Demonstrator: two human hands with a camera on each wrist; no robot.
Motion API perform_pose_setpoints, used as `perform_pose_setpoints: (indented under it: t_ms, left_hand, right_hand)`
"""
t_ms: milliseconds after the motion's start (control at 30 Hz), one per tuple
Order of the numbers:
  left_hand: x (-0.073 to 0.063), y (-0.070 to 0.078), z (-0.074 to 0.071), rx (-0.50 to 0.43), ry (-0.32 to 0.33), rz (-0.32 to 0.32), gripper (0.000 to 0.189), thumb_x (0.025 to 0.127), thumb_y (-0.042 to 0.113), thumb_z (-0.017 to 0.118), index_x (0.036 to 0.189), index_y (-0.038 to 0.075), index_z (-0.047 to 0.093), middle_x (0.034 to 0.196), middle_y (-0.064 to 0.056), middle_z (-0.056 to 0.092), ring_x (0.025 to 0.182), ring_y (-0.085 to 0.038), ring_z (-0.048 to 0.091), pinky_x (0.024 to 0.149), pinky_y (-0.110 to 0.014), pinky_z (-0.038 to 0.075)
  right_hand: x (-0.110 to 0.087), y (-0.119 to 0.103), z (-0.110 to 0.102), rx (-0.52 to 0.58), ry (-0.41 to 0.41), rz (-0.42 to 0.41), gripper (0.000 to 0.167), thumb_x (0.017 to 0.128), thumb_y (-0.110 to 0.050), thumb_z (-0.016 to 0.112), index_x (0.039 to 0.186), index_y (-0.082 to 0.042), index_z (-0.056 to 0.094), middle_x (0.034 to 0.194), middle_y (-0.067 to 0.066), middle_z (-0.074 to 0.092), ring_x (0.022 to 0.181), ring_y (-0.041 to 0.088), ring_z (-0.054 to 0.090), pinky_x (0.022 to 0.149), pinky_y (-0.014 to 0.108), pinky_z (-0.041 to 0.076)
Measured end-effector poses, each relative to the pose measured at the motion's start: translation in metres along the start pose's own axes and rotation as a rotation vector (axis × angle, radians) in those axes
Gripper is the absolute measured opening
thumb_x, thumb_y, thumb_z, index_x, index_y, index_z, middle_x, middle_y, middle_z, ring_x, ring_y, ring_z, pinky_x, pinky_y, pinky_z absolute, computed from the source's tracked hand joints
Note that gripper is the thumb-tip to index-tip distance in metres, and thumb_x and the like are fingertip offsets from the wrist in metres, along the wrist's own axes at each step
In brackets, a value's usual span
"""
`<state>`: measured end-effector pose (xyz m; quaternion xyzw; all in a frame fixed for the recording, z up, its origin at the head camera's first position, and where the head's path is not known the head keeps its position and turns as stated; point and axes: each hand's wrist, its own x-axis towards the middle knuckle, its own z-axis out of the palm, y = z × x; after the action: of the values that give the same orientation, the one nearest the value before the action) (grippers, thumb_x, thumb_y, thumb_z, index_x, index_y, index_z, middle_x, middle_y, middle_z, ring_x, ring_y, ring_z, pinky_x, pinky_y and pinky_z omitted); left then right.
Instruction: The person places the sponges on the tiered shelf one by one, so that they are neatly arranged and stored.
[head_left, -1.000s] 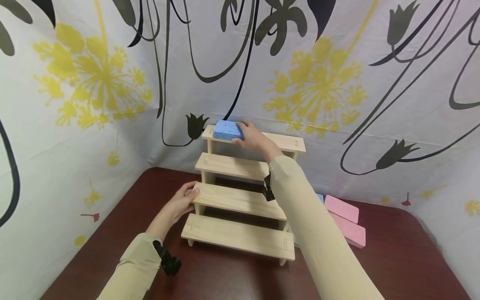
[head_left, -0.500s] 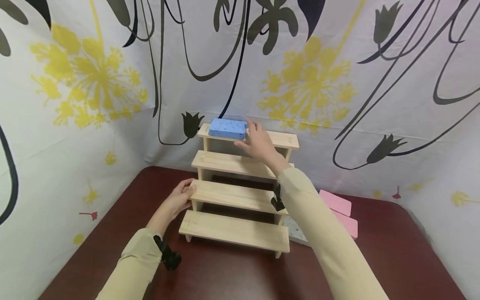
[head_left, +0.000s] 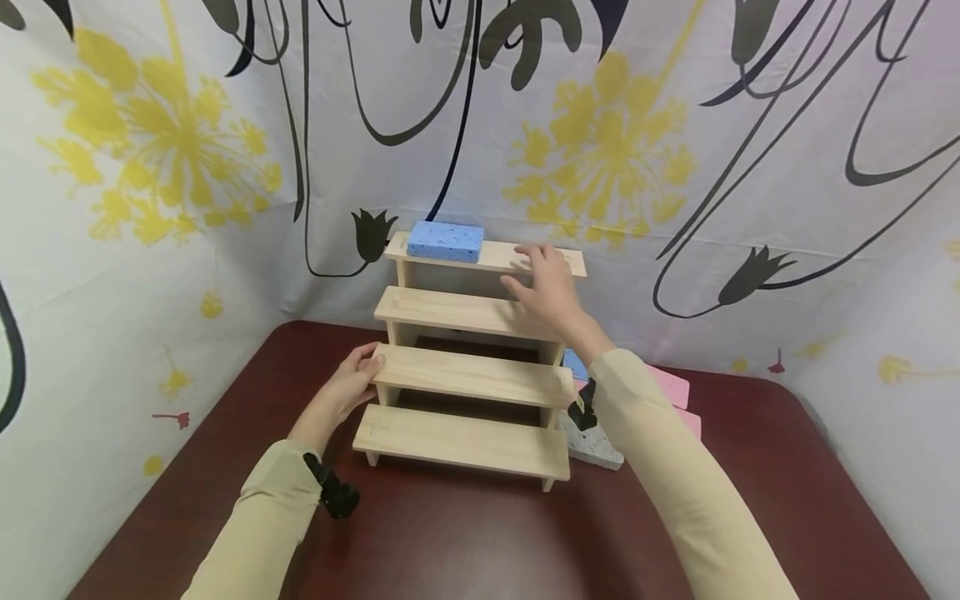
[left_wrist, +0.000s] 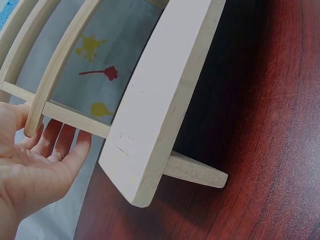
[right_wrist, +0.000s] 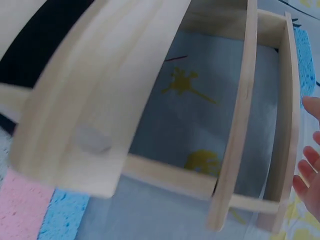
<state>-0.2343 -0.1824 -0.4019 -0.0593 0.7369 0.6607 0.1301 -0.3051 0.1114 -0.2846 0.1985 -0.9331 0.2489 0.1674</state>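
Observation:
A light wooden four-tier step shelf stands on the dark red table. My left hand grips the left end of its second tier from the bottom, thumb on top. In the left wrist view the fingers of that hand reach behind the side rail. On the left part of the top tier lies a blue sponge, flat. My right hand is apart from it, in front of the top tier's right part, fingers relaxed and holding nothing. The right wrist view catches the sponge beyond the tiers, with the fingers at the edge.
Right of the shelf lie a grey sponge, a blue sponge and pink sponges, partly hidden by my right sleeve. A white patterned cloth hangs close behind the shelf and along both sides of the table.
My right hand has let go of the blue sponge on the top tier and moved away to the right. The left hand keeps its grip on the shelf. The head view has shifted slightly.

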Motion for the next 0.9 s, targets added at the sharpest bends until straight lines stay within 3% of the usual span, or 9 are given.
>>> perform_pose_setpoints:
  t_ms: [267, 467, 700, 900]
  left_hand:
    - [0.0, 0.002, -0.001, 0.014, -0.007, -0.01, 0.059, 0.099, 0.029, 0.035, 0.148, 0.014, 0.006, 0.149, -0.023, 0.015, 0.135, -0.038, 0.026, 0.109, -0.052, 0.026]
    - [0.001, 0.008, -0.002, 0.011, -0.01, -0.007, 0.059, 0.099, 0.028, 0.035, 0.148, 0.015, 0.006, 0.149, -0.022, 0.015, 0.136, -0.036, 0.024, 0.109, -0.051, 0.025]
    - [0.0, 0.009, -0.002, 0.007, -0.01, -0.009, 0.059, 0.1, 0.028, 0.034, 0.148, 0.016, 0.004, 0.15, -0.021, 0.014, 0.136, -0.036, 0.023, 0.11, -0.051, 0.023]
    - [0.0, 0.004, 0.0, 0.01, -0.017, -0.016, 0.06, 0.099, 0.031, 0.034, 0.148, 0.016, 0.003, 0.151, -0.02, 0.012, 0.137, -0.036, 0.022, 0.111, -0.051, 0.023]
  right_hand:
    - [-0.02, 0.026, -0.007, 0.001, 0.135, 0.026, 0.047, 0.087, -0.03, 0.062, 0.125, -0.006, 0.048, 0.123, 0.018, 0.045, 0.113, 0.035, 0.04, 0.101, 0.05, 0.028]
    - [-0.036, 0.044, -0.015, 0.067, 0.213, 0.032, 0.045, 0.084, -0.023, 0.066, 0.121, -0.002, 0.051, 0.121, 0.022, 0.045, 0.114, 0.038, 0.039, 0.099, 0.051, 0.03]
    - [-0.057, 0.063, -0.019, 0.123, 0.208, 0.046, 0.047, 0.086, -0.022, 0.063, 0.123, 0.002, 0.049, 0.123, 0.025, 0.041, 0.115, 0.039, 0.039, 0.098, 0.05, 0.033]
    - [-0.081, 0.079, -0.019, 0.203, 0.134, 0.079, 0.047, 0.089, -0.021, 0.059, 0.126, 0.005, 0.045, 0.121, 0.025, 0.043, 0.111, 0.038, 0.043, 0.095, 0.05, 0.036]
